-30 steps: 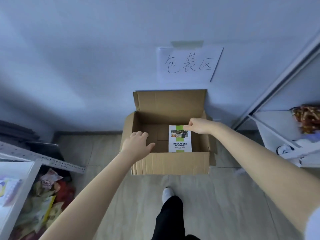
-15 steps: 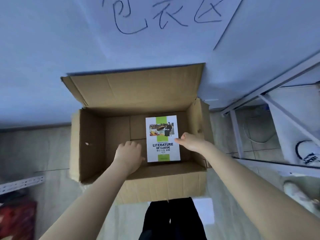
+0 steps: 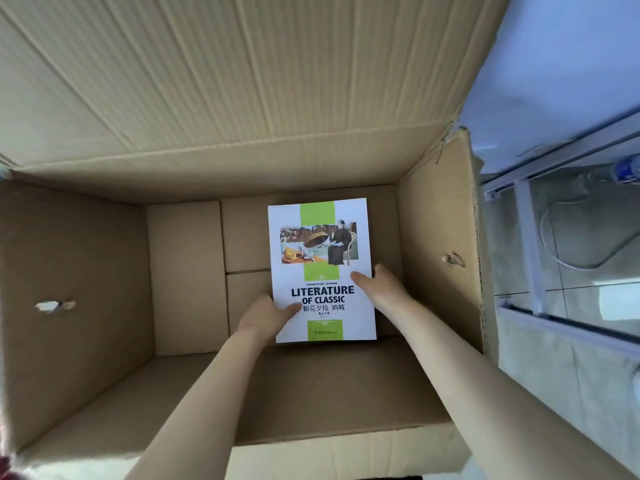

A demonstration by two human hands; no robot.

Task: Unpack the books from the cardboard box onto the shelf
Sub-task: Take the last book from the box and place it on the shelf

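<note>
Both hands are inside the box [image 3: 76,271], one on each side of the book [image 3: 322,258]. The left hand [image 3: 265,318] grips the book's left edge near the lower corner, with the thumb laid over the cover beside the title; its fingers are hidden under the book. The right hand [image 3: 382,287] grips the right edge a little further up, also with the thumb on the cover and the fingers out of sight behind it.

The book sits between the hands, cover up, white with a green stripe, a painted picture and the words "LITERATURE OF CLASSIC". Whether it rests on the bottom of the box or is held just off it cannot be told.

Left of the left hand, the box wall has a torn hole [image 3: 55,305]; right of the right hand, the other wall has a smaller one [image 3: 452,259]. Beyond the hands, a wide flap [image 3: 242,81] stands open against the wall.

Further right of the right hand, outside the box, are the white bars of a shelf [image 3: 526,237], with a white cable [image 3: 561,261] lying on the floor [image 3: 595,299] behind them.
</note>
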